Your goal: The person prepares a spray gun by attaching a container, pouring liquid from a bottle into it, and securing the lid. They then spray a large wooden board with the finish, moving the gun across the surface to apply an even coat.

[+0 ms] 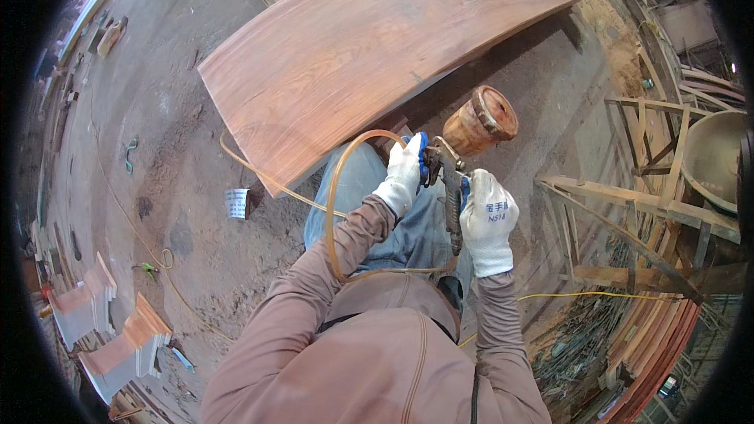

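Left hand (402,173) and right hand (487,222) in white knit gloves with blue palm coating, dark print on right back. Brownish-mauve long sleeves below the cuffs, blue jeans beneath the hands.

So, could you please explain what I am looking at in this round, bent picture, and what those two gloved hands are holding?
The picture comes from a wide camera worn on the person's head, looking down, so straight edges curve. Both hands wear white gloves. The right hand grips the handle of a spray gun with a stained cup on top; the left hand touches its front. An amber hose loops back from the gun. Ahead lies a large reddish wooden slab raised above the dusty floor. Wooden frames stand at the right.
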